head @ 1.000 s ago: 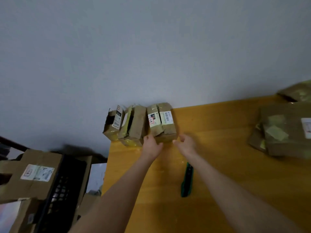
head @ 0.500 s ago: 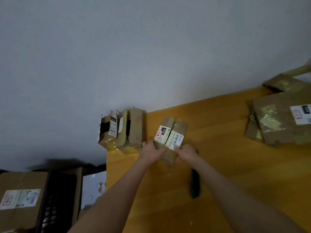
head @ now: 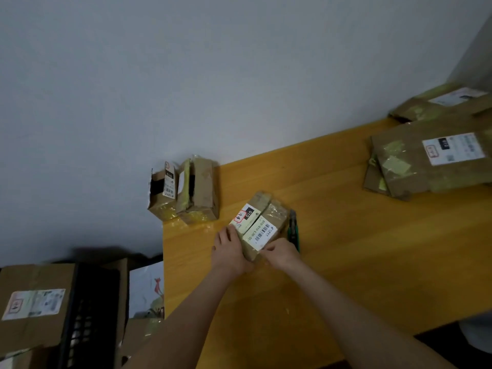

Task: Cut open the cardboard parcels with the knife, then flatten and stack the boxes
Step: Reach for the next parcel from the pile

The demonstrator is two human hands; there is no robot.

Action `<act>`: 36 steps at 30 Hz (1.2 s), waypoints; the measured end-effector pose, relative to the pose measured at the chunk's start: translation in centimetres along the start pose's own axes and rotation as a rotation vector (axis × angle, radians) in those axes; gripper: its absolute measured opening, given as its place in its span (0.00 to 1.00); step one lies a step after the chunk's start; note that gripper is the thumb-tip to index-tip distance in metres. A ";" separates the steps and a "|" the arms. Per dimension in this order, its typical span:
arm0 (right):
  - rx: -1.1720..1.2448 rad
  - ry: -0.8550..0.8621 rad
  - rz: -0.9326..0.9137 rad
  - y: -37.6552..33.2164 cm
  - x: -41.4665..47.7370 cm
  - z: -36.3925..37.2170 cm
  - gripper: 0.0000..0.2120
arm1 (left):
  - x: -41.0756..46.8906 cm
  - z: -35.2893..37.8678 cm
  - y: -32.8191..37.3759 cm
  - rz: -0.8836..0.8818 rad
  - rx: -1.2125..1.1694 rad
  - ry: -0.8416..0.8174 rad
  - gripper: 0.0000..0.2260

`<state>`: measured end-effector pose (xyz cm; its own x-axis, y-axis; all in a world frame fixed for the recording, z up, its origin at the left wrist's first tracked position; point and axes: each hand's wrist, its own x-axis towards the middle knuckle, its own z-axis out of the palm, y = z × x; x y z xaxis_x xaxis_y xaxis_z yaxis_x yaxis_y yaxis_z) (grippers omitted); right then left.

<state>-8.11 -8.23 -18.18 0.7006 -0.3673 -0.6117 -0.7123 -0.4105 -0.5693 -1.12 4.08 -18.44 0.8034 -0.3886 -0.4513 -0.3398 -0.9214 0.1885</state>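
Parcel (head: 259,225) dragged nearer; left hand (head: 230,251), right hand (head: 279,253) grasp its near end; knife (head: 294,230) just beside, right.

1. You have open tabletop (head: 359,249) right of the knife (head: 295,233) beside the held parcel (head: 262,225), out to the flattened boxes (head: 426,166) far right.
2. Two small parcels (head: 186,193) block the far-left corner against the wall (head: 239,75).

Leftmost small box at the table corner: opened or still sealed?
Opened. The leftmost box has a dark gaping hole in its upper face; contents too dark to see.
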 end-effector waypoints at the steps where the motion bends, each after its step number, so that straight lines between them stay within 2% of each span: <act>1: 0.010 0.057 0.006 0.2 -0.1 -0.4 0.10 | 0.2 -0.3 -0.2 0.012 -0.051 -0.008 0.56; 3: 0.136 0.192 0.060 0.5 -0.3 -1.5 0.11 | 0.4 -2.0 -1.0 0.042 -0.276 -0.119 0.53; 6: 0.429 0.347 0.081 0.6 -0.4 -3.3 0.25 | 0.3 -5.3 -3.4 0.084 -0.726 -0.366 0.40; 8: 0.587 0.333 0.049 -0.1 -0.7 -4.6 0.36 | 0.1 -7.2 -5.2 0.070 -0.832 -0.463 0.38; 10: 0.723 0.222 0.023 -0.9 -1.1 -4.9 0.37 | -0.1 -8.5 -6.7 0.022 -0.924 -0.514 0.39; 12: 0.782 0.111 0.019 -1.6 -1.5 -4.6 0.34 | -0.5 -9.1 -7.2 -0.015 -1.030 -0.515 0.28; 14: 0.796 0.089 0.002 -2.0 -1.6 -4.0 0.31 | -0.8 -9.2 -7.3 -0.085 -1.135 -0.423 0.13; 15: 0.796 0.089 -0.006 -2.3 -1.5 -3.7 0.29 | -1.0 -9.1 -7.5 -0.137 -1.174 -0.375 0.11; 18: 0.775 0.075 -0.003 -3.0 -1.7 -3.6 0.27 | -1.6 -8.6 -8.0 -0.214 -1.323 -0.310 0.11; 20: 0.769 0.069 0.038 -3.3 -1.6 -3.7 0.28 | -1.5 -8.2 -8.7 -0.175 -1.432 -0.288 0.12; 21: 0.766 0.068 0.072 -3.5 -1.6 -3.7 0.27 | -1.5 -8.0 -9.1 -0.127 -1.482 -0.292 0.17; 23: 0.752 0.077 0.146 -3.9 -1.4 -3.6 0.27 | -1.2 -7.7 -9.9 -0.022 -1.471 -0.333 0.33; 24: 0.759 0.079 0.170 -4.0 -1.3 -3.4 0.28 | -1.2 -7.6 -10.0 0.016 -1.416 -0.356 0.37; 26: 0.795 0.080 0.193 -4.2 -1.3 -2.9 0.28 | -1.1 -7.2 -10.1 0.038 -1.300 -0.316 0.34; 30: 0.745 0.127 0.158 -3.8 -0.8 -1.8 0.29 | -0.9 -6.7 -10.3 -0.105 -1.216 -0.081 0.26; 33: 0.669 0.108 0.135 -3.5 -0.8 -0.8 0.26 | -0.9 -5.8 -10.1 -0.154 -1.131 -0.033 0.24; 36: 0.581 0.127 0.111 -3.0 -0.8 0.0 0.24 | -0.8 -4.8 -10.2 -0.172 -0.857 0.019 0.23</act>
<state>-6.55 -6.71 -15.98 0.5949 -0.4929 -0.6349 -0.6627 0.1462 -0.7345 4.05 13.74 -15.78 0.8201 -0.2367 -0.5210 0.2657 -0.6489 0.7130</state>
